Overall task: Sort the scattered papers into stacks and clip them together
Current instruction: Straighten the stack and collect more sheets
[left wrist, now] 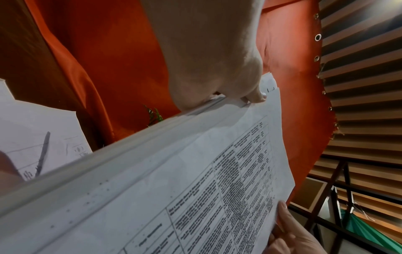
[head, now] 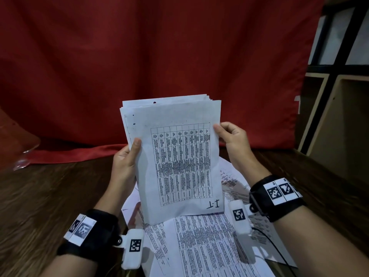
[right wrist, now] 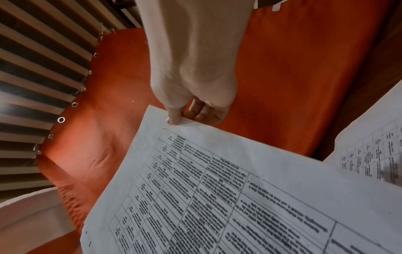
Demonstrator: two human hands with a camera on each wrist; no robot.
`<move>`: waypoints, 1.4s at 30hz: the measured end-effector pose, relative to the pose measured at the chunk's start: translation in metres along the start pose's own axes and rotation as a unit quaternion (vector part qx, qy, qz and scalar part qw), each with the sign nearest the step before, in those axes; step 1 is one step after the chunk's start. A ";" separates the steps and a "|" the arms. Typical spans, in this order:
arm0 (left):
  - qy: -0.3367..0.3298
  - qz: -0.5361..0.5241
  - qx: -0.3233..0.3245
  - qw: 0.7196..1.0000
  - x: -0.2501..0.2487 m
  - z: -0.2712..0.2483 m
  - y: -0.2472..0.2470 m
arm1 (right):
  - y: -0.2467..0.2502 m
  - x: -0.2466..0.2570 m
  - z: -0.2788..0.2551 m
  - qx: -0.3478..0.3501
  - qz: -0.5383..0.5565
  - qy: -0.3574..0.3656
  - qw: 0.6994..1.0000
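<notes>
A thick stack of white printed sheets bearing a ruled table (head: 175,156) stands upright, its lower edge resting on the loose white printed sheets (head: 201,244) that lie spread on the dark wooden table (head: 40,206); this upright stack serves as the landmark. The left hand (head: 125,158) grips the stack's left edge, thumb pressed on the front sheet and fingers curled behind. The right hand (head: 232,136) pinches the stack's right edge near the top, thumb in front and fingers behind. The step in hand appears to be squaring the gathered stack: its top edges are staggered, several sheet corners showing out of line. The next move probably calls for tapping the lower edge down until the sheets align, with both grips eased enough to let them slide, and then for finding a clip. No clip is visible in any view. Count: two hands, one held stack (its sheet number cannot be told), and at least four loose sheets beneath and to either side of the stack. Behind the stack hangs one red cloth backdrop (head: 139,56); to the right of the stack stands one wooden shelf unit with dark metal bars (head: 339,96); to the far left of the stack lies a clear plastic wrapper (head: 24,156).
</notes>
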State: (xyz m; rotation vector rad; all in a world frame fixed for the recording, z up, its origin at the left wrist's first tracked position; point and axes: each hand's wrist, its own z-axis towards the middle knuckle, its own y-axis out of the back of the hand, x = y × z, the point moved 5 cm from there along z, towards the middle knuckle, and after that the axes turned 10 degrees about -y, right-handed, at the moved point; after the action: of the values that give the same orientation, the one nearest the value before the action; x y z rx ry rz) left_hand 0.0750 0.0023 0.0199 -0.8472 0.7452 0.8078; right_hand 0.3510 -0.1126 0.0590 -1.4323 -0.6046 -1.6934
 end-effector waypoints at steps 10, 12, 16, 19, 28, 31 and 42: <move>-0.006 -0.001 -0.013 1.000 -0.002 0.002 0.003 | 0.020 0.000 0.004 -0.012 -0.002 0.006 1.000; -0.010 0.001 -0.020 1.000 -0.003 0.002 0.002 | 0.026 0.010 0.004 -0.040 -0.022 0.033 0.998; -0.021 0.023 -0.034 0.999 -0.006 0.001 0.004 | 0.044 0.081 -0.002 -0.165 -0.185 0.225 0.942; -0.019 0.040 -0.037 0.998 -0.005 0.002 0.006 | 0.025 0.150 -0.026 -0.172 -0.382 0.332 0.845; -0.014 0.060 -0.038 0.997 -0.007 0.003 0.004 | -0.103 0.138 -0.072 0.148 -0.829 0.316 0.437; -0.017 0.056 -0.037 0.998 -0.006 0.003 0.002 | -0.130 0.084 -0.091 0.227 -0.847 0.308 0.367; 0.008 0.037 0.006 0.999 -0.012 0.000 0.002 | -0.195 -0.057 -0.166 0.345 -0.788 0.378 0.342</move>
State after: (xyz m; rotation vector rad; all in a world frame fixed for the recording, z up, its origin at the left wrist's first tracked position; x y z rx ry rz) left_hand 0.0677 -0.0007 0.0285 -0.8197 0.7989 0.8623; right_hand 0.0974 -0.1204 -0.0080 1.3130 -2.0463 -2.3018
